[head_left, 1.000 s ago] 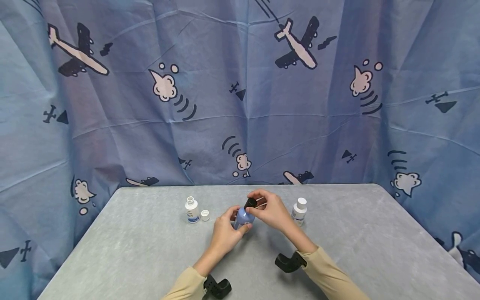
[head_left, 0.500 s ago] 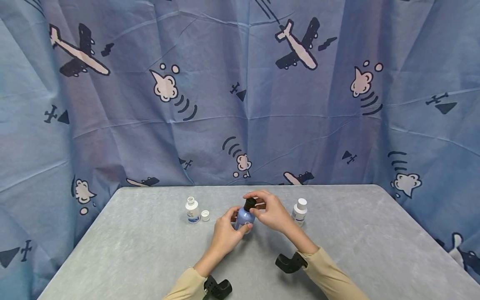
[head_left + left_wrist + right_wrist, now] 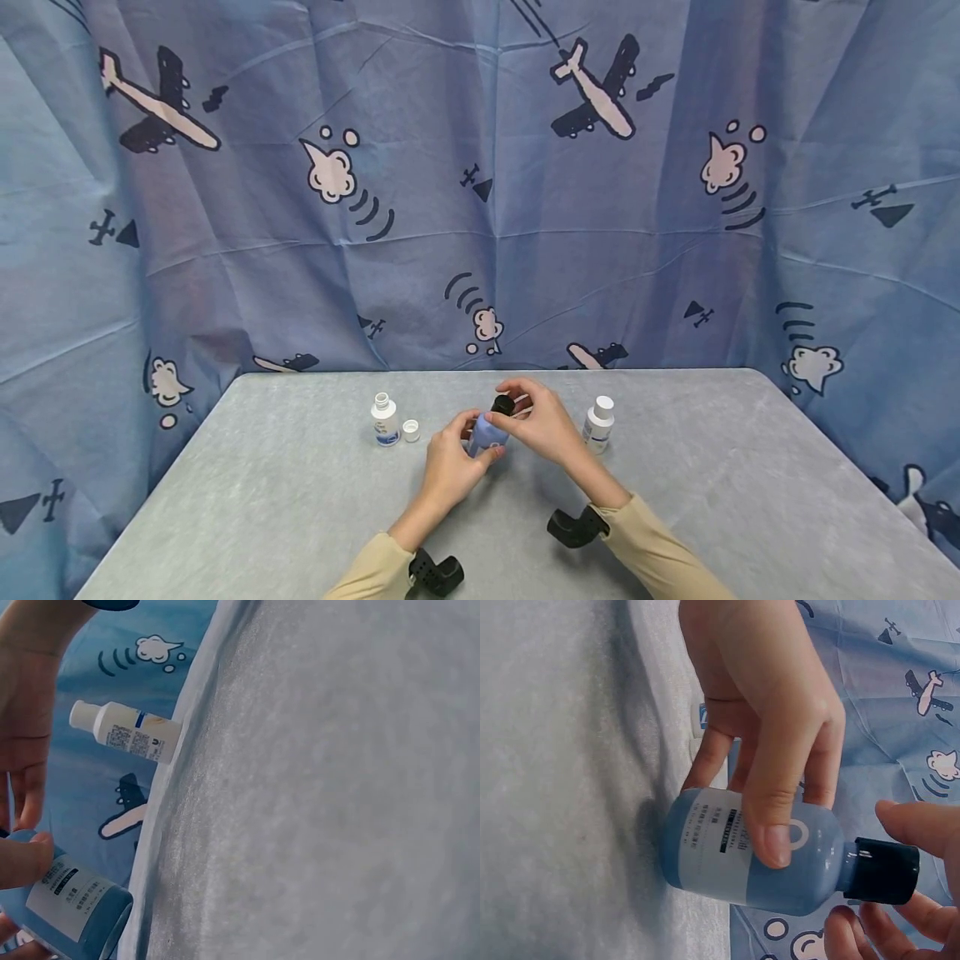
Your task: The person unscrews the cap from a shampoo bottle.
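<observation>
A: Biggest first. Backdrop?
B: Blue curtain (image 3: 420, 192), planes and cloud puffs printed on it.
A: Then?
B: Grey table (image 3: 285, 492) in front of it.
A: Hands?
B: Left hand (image 3: 447, 462) is curled round the blue bottle (image 3: 731, 877), thumb across the front. Right hand (image 3: 542, 421) is at the bottle's top, fingers bent and partly spread. Can't tell if it's pinching.
A: Where's the blue bottle?
B: Mid-table, between the hands, tilted with its top toward the right hand. Can't tell if the base touches the table.
A: Smaller bottles?
B: Two, both white and upright on the table. Left white bottle (image 3: 386, 425) has a bare neck. Right white bottle (image 3: 598, 423) is capped, just beyond the right wrist.
A: Smallest bits?
B: Black cap (image 3: 885, 871) on the blue bottle's neck, a strip of neck showing under it, right fingers around it. White cap (image 3: 410, 431) lies just beside the left white bottle.
</observation>
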`<state>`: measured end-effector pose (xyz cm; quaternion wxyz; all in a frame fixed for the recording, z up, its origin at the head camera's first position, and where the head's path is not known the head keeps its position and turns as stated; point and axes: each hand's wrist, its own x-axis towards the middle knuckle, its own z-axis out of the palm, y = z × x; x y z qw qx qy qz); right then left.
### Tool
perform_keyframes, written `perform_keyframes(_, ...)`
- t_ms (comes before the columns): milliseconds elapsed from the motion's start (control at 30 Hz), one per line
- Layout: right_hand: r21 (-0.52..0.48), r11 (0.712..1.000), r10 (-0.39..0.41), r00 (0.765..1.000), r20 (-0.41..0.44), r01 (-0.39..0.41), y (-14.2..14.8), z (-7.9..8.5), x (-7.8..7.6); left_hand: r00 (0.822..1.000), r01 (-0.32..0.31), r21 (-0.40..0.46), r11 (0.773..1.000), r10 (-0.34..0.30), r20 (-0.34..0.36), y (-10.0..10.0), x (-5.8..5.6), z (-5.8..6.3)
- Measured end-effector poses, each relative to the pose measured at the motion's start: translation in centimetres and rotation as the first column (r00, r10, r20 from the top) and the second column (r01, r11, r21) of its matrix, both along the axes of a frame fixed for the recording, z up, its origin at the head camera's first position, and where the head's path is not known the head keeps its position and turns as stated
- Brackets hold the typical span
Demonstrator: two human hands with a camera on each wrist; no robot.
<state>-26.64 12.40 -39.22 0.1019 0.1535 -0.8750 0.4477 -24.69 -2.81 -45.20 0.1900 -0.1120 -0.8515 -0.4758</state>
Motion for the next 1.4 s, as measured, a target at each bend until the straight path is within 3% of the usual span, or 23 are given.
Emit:
perform_keyframes(233,0.013,1.0,-0.01,1.0,0.003,0.01,-0.06,-0.29,-0.09,1.0,0.002,-0.014,1.0,-0.002,0.003,-0.05,-0.11,-0.03)
perform_keyframes(467,-0.014,0.998,0.056,0.998,-0.017,-0.057,0.16,-0.02,-0.09,1.0,0.011,-0.007,1.0,-0.011,0.001,-0.03,-0.17,-0.09)
perform_keyframes(800,-0.06,0.995,0.085,0.996,-0.004,-0.085,0.29,0.14,-0.08,1.0,-0.003,0.001,1.0,0.003,0.003,-0.03,-0.27,-0.32)
perform_keyframes(1100,-0.049,0.997,0.064,0.998,-0.015,-0.065,0.57,0.28,-0.18,1.0,0.003,0.0,1.0,-0.003,0.013,-0.18,-0.49,-0.25)
perform_keyframes(1400,-0.033,0.999,-0.007,0.999,-0.034,0.006,0.83,0.13,-0.14,0.999,-0.02,0.02,1.0,0.019,0.041,-0.13,-0.73,-0.4)
